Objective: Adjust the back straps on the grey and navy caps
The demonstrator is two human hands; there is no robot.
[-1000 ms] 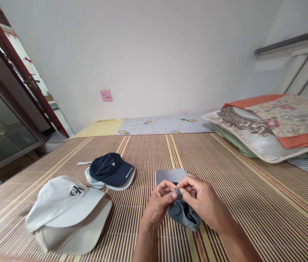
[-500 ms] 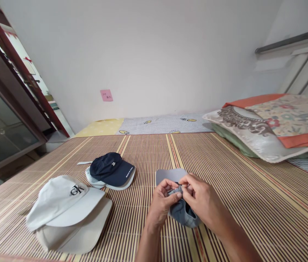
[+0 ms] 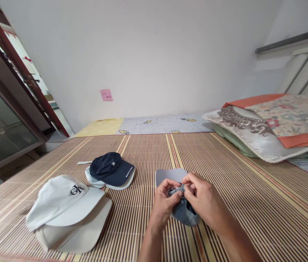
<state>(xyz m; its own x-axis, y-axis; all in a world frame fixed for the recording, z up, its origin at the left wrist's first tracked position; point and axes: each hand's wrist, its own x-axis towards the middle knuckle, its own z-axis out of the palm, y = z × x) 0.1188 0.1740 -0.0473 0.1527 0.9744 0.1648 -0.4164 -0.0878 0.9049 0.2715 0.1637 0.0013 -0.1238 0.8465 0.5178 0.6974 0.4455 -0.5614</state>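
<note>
A blue-grey denim baseball cap (image 3: 185, 213) lies on the striped bamboo mat (image 3: 132, 218), with its pale grey brim (image 3: 169, 175) pointing away from me. My left hand (image 3: 165, 198) pinches the cap's strap from the left, thumb and fingertips together. From the other side my right hand (image 3: 197, 189) also pinches the strap, its fingertips close to the left ones. Fingers hide most of the strap and its fastening. Below the hands, the opening at the cap's back shows dark.
To the left, a white cap (image 3: 61, 202) with black letters rests on a beige cap (image 3: 88, 233). Behind them a navy cap (image 3: 109, 169) sits on a pale cap (image 3: 121, 187). Pillows (image 3: 260, 142) are stacked at the right, and a wall (image 3: 156, 58) stands behind.
Both hands have shifted very slightly to the right, fingertips still on the strap. The cap's crown has turned a little between them. The other caps have stayed put.
</note>
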